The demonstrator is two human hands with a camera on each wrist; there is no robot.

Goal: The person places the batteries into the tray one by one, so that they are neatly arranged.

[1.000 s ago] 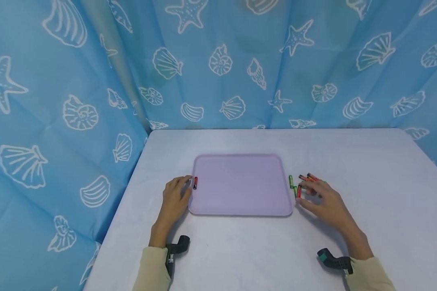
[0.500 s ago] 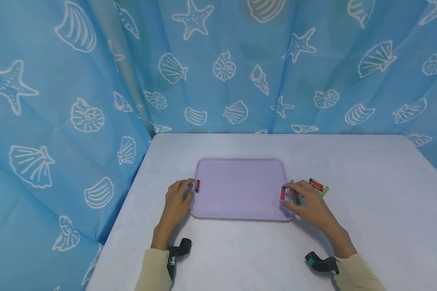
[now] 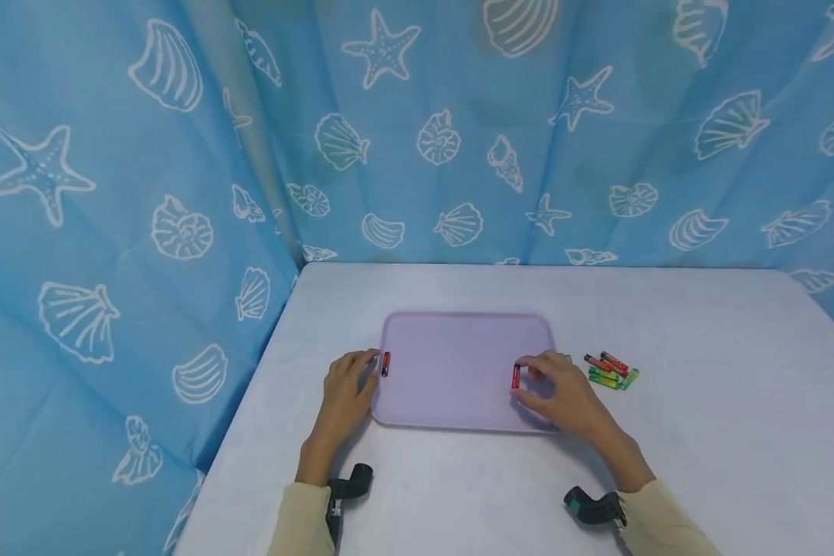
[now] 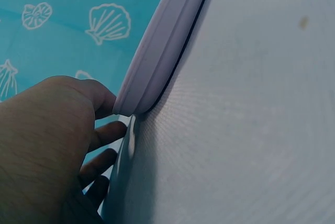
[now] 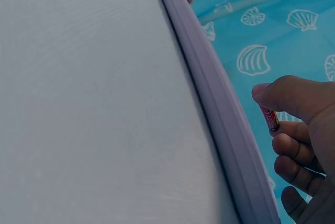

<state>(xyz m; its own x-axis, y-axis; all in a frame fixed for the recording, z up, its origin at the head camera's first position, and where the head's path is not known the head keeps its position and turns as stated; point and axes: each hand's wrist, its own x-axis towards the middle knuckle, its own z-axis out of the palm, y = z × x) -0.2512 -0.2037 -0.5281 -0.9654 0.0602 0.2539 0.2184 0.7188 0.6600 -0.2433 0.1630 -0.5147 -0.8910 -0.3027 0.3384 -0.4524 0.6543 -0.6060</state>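
Since a second ago, the right hand has come left from the loose batteries beside the lilac tray, and it now hovers over the tray's right part with a red battery. Its grip is narrow, thumb at one end of the battery and forefinger at the other; whether the battery touches the tray I can't tell.

Around it, the heap of red and green batteries lies on the white worktop, near the tray's right side. The right hand blocks my sight of much of that rim, and one green battery just peeps out behind the knuckles.

Over at the other end, the left hand rests against the left rim, its grip loosely spread. Just inside that rim lies a second red battery, where it was before. Black wrist cameras jut from both pale sleeves. Beyond the worktop hangs a blue shell-print curtain, wrapping round its left side too.
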